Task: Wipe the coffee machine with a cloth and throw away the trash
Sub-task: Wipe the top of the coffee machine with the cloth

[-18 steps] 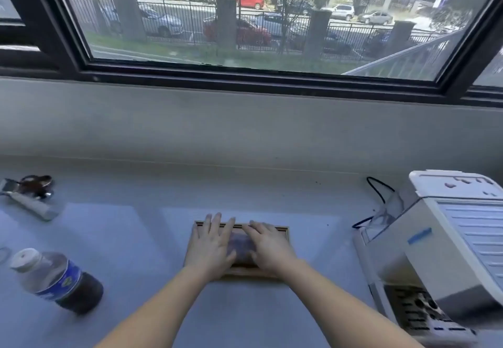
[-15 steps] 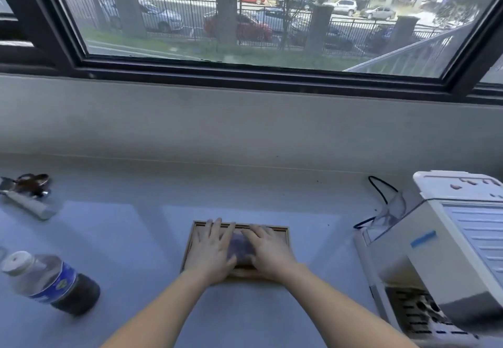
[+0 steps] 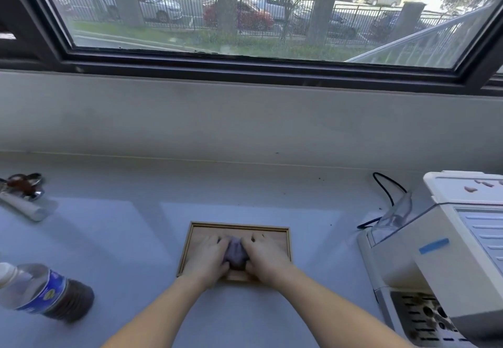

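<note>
A purple-grey cloth [image 3: 235,252] lies bunched up on a small wooden tray [image 3: 280,239] at the middle of the white counter. My left hand [image 3: 208,259] and my right hand [image 3: 265,259] press in on the cloth from both sides, fingers curled around it. The white coffee machine [image 3: 446,255] stands at the right, with a blue tape strip on its side and brown crumbs on its top and drip grate.
A plastic bottle [image 3: 40,293] with dark liquid and a blue label lies at the left front. Scissors and a white tube [image 3: 24,195] rest at the far left. A black cable [image 3: 386,192] runs behind the machine. A wall and window close off the back.
My hands were flat on the spread cloth; now the fingers have curled in and gathered it into a bunch between them. The view has shifted slightly.
</note>
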`<control>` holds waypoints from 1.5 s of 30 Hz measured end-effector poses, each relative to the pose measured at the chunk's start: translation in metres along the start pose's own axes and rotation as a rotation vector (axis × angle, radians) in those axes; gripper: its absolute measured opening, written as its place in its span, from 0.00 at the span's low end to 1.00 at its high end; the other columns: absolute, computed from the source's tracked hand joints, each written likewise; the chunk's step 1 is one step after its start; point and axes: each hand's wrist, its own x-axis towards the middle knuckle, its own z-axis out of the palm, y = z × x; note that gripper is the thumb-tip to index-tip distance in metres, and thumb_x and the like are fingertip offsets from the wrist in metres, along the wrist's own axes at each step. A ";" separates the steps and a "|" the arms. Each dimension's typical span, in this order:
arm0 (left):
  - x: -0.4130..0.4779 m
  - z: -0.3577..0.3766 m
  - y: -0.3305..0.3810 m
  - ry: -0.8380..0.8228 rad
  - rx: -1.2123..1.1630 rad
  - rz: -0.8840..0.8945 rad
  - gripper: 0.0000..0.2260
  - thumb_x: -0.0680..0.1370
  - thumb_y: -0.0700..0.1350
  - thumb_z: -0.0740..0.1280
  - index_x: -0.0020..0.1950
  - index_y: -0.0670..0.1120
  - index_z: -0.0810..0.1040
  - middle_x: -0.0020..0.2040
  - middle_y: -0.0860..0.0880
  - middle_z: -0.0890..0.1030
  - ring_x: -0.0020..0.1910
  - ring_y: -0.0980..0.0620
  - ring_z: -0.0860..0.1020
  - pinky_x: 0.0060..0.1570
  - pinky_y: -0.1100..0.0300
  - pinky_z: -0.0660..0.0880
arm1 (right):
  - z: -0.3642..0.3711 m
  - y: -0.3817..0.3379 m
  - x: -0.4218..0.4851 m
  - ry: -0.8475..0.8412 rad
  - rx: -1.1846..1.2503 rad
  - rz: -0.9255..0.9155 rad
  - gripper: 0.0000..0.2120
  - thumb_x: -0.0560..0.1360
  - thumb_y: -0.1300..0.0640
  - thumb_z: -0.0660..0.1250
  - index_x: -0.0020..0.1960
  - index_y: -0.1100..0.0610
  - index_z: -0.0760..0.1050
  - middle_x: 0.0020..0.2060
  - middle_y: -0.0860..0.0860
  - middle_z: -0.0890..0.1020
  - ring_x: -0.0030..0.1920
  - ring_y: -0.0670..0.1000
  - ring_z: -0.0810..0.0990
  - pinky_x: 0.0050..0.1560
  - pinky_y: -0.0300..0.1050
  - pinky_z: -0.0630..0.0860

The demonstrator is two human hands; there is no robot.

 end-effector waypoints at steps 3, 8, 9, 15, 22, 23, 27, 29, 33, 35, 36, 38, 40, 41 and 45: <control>-0.004 -0.006 0.001 0.054 -0.126 0.001 0.19 0.67 0.47 0.65 0.58 0.49 0.76 0.53 0.47 0.79 0.54 0.45 0.75 0.52 0.51 0.72 | -0.004 0.001 -0.003 -0.002 0.073 0.040 0.17 0.71 0.58 0.63 0.60 0.58 0.70 0.56 0.61 0.77 0.57 0.62 0.73 0.49 0.50 0.68; -0.013 -0.021 0.012 0.201 -0.307 0.115 0.19 0.63 0.47 0.66 0.53 0.52 0.81 0.46 0.51 0.83 0.47 0.49 0.79 0.45 0.52 0.75 | -0.013 0.014 -0.025 0.117 0.148 0.025 0.24 0.67 0.50 0.64 0.62 0.51 0.70 0.54 0.54 0.77 0.54 0.61 0.75 0.48 0.49 0.72; -0.015 -0.026 0.018 0.216 -0.330 0.137 0.20 0.64 0.47 0.67 0.56 0.52 0.81 0.47 0.51 0.82 0.47 0.49 0.79 0.46 0.53 0.76 | -0.016 0.017 -0.031 0.148 0.170 0.022 0.26 0.66 0.48 0.62 0.64 0.49 0.69 0.54 0.53 0.77 0.54 0.60 0.76 0.47 0.48 0.72; -0.022 -0.061 0.062 0.262 -0.402 0.279 0.22 0.67 0.41 0.71 0.60 0.50 0.80 0.47 0.48 0.80 0.47 0.48 0.78 0.47 0.55 0.73 | -0.050 0.025 -0.075 0.267 0.331 0.037 0.36 0.65 0.52 0.64 0.72 0.40 0.60 0.60 0.49 0.71 0.55 0.56 0.77 0.49 0.44 0.75; -0.036 -0.103 0.136 0.288 -0.611 0.493 0.22 0.61 0.44 0.71 0.54 0.57 0.80 0.45 0.61 0.83 0.45 0.61 0.80 0.45 0.66 0.75 | -0.100 0.027 -0.152 0.471 0.323 0.187 0.37 0.74 0.40 0.68 0.76 0.35 0.51 0.59 0.52 0.76 0.57 0.57 0.76 0.53 0.53 0.74; -0.040 -0.107 0.149 0.279 -0.644 0.539 0.22 0.62 0.43 0.73 0.53 0.59 0.79 0.45 0.61 0.83 0.45 0.61 0.81 0.44 0.63 0.76 | -0.108 0.029 -0.168 0.536 0.282 0.220 0.33 0.76 0.41 0.65 0.76 0.35 0.53 0.56 0.52 0.78 0.55 0.58 0.77 0.51 0.53 0.74; -0.058 -0.120 0.201 0.166 -0.788 0.800 0.27 0.66 0.41 0.75 0.62 0.58 0.76 0.54 0.57 0.81 0.52 0.55 0.81 0.49 0.63 0.78 | -0.140 0.034 -0.234 0.782 0.183 0.353 0.24 0.77 0.45 0.63 0.72 0.38 0.64 0.49 0.49 0.79 0.48 0.55 0.79 0.45 0.53 0.76; -0.066 -0.121 0.228 0.137 -0.854 0.859 0.30 0.68 0.50 0.71 0.70 0.56 0.70 0.61 0.58 0.77 0.59 0.55 0.78 0.53 0.61 0.77 | -0.155 0.041 -0.265 0.927 0.218 0.402 0.20 0.75 0.45 0.64 0.66 0.41 0.69 0.48 0.47 0.81 0.48 0.53 0.79 0.44 0.51 0.77; -0.073 -0.113 0.290 0.271 -0.784 0.854 0.28 0.72 0.57 0.64 0.71 0.51 0.69 0.64 0.56 0.74 0.63 0.57 0.74 0.58 0.55 0.74 | -0.179 0.082 -0.318 1.148 0.270 0.560 0.15 0.75 0.43 0.64 0.60 0.43 0.72 0.50 0.43 0.83 0.49 0.48 0.78 0.44 0.44 0.72; -0.077 -0.106 0.323 0.364 -0.611 0.840 0.27 0.74 0.59 0.61 0.71 0.51 0.69 0.65 0.55 0.72 0.64 0.55 0.72 0.60 0.56 0.72 | -0.185 0.113 -0.342 1.161 0.292 0.647 0.13 0.77 0.44 0.64 0.60 0.44 0.73 0.52 0.46 0.82 0.51 0.51 0.78 0.45 0.43 0.69; -0.078 -0.102 0.340 0.410 -0.514 0.837 0.26 0.75 0.59 0.60 0.71 0.51 0.68 0.67 0.54 0.70 0.65 0.54 0.70 0.61 0.56 0.71 | -0.186 0.130 -0.353 1.153 0.310 0.678 0.12 0.78 0.46 0.63 0.60 0.46 0.73 0.53 0.48 0.81 0.51 0.52 0.78 0.46 0.44 0.69; -0.077 -0.091 0.370 0.466 -0.356 0.815 0.26 0.77 0.59 0.59 0.72 0.50 0.67 0.70 0.51 0.67 0.69 0.51 0.66 0.65 0.55 0.69 | -0.184 0.161 -0.372 1.133 0.346 0.725 0.10 0.79 0.47 0.62 0.58 0.50 0.73 0.52 0.49 0.76 0.52 0.55 0.77 0.47 0.46 0.69; -0.075 -0.079 0.396 0.474 -0.242 0.738 0.30 0.77 0.63 0.54 0.73 0.48 0.65 0.74 0.47 0.64 0.73 0.48 0.61 0.70 0.52 0.64 | -0.179 0.189 -0.387 1.125 0.365 0.747 0.09 0.80 0.48 0.62 0.54 0.53 0.73 0.52 0.48 0.73 0.52 0.56 0.77 0.47 0.47 0.69; -0.074 -0.073 0.406 0.467 -0.199 0.687 0.32 0.76 0.65 0.50 0.74 0.48 0.64 0.75 0.46 0.61 0.74 0.47 0.59 0.72 0.51 0.61 | -0.176 0.201 -0.393 1.122 0.365 0.740 0.09 0.79 0.48 0.62 0.52 0.53 0.73 0.53 0.48 0.72 0.52 0.55 0.77 0.48 0.47 0.70; -0.072 -0.046 0.436 0.455 -0.116 0.513 0.38 0.73 0.69 0.44 0.77 0.48 0.58 0.79 0.45 0.55 0.78 0.48 0.50 0.77 0.52 0.48 | -0.161 0.233 -0.394 1.040 0.185 0.703 0.11 0.78 0.45 0.62 0.51 0.52 0.73 0.62 0.46 0.72 0.58 0.53 0.74 0.51 0.46 0.72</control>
